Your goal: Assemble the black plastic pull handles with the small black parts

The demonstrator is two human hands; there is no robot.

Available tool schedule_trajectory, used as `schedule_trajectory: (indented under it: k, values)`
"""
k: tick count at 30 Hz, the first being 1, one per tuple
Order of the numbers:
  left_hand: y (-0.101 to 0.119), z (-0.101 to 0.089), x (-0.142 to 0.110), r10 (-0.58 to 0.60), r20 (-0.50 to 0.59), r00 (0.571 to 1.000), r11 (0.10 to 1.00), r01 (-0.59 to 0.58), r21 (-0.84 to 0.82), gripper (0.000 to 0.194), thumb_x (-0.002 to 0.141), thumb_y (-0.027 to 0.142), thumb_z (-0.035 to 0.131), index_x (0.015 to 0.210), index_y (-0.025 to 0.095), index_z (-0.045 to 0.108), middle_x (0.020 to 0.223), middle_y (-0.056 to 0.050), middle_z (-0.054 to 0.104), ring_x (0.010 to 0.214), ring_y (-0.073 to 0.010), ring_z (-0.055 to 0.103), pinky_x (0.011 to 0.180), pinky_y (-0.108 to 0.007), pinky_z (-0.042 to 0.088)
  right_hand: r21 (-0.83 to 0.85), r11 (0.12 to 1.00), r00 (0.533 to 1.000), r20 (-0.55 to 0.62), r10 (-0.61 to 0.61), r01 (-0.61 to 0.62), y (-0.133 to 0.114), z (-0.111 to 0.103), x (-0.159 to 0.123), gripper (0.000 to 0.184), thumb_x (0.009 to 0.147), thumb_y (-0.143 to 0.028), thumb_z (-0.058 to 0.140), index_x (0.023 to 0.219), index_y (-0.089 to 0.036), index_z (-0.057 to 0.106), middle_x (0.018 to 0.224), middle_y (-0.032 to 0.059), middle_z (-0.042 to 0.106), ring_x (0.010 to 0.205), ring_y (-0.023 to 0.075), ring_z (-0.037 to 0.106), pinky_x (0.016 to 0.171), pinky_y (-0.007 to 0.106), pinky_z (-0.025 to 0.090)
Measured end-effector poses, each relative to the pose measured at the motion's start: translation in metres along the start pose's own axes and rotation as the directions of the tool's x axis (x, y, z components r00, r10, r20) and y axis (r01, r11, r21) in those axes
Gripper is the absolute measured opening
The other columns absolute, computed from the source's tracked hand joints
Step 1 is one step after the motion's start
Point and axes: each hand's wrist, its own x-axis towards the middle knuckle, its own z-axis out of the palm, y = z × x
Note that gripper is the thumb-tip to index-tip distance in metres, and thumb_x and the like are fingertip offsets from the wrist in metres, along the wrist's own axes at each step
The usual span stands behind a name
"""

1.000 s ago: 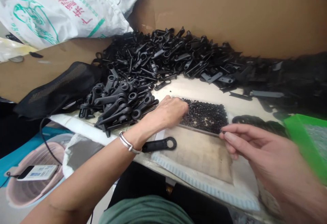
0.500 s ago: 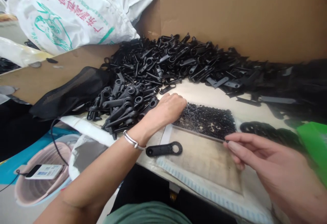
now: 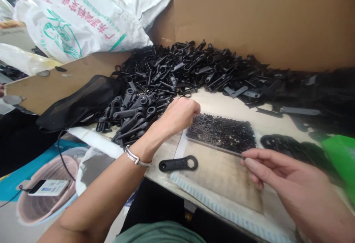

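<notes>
My left hand [image 3: 183, 110] is closed, its fingers curled down and hidden behind the knuckles, beside the upper left corner of a shallow clear tray. Many small black pieces [image 3: 222, 130] fill that tray [image 3: 213, 147]. My right hand [image 3: 280, 176] pinches a tiny black piece [image 3: 244, 158] between thumb and forefinger at the tray's lower right corner. Below the tray, to its left, a black plastic arm [image 3: 178, 164] lies flat, with a large toothed hole at its right end and a small round socket at its left.
A large heap of black plastic arms [image 3: 194, 63] spreads along the cardboard wall [image 3: 249, 17]. A nearer pile [image 3: 135, 113] lies left of my left hand. Black rings [image 3: 291, 147] and a green item [image 3: 340, 158] are at the right. A pink basket [image 3: 47, 208] stands lower left.
My left hand has shifted slightly left and up, uncovering more of the tray's left side. My right hand keeps its pinch at the tray corner. The whole view has shifted a little.
</notes>
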Motion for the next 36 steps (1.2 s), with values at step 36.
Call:
schedule_trajectory:
  k: [36]
  values:
    - [0.045,0.032,-0.074,-0.278,0.267,0.923,0.042,0.289,-0.956,0.021,0.066,0.022,0.086,0.082,0.012,0.075,0.064,0.003,0.064,0.056,-0.0046,0.048,0.053,-0.019,0.035,0.436,0.899,0.999,0.005,-0.039,0.033,-0.011,0.047,-0.015,0.022,0.062,-0.033,0.089,0.078,-0.023,0.078,0.064,0.0009,0.068,0.055,0.0103,0.058,0.054,0.021,0.051]
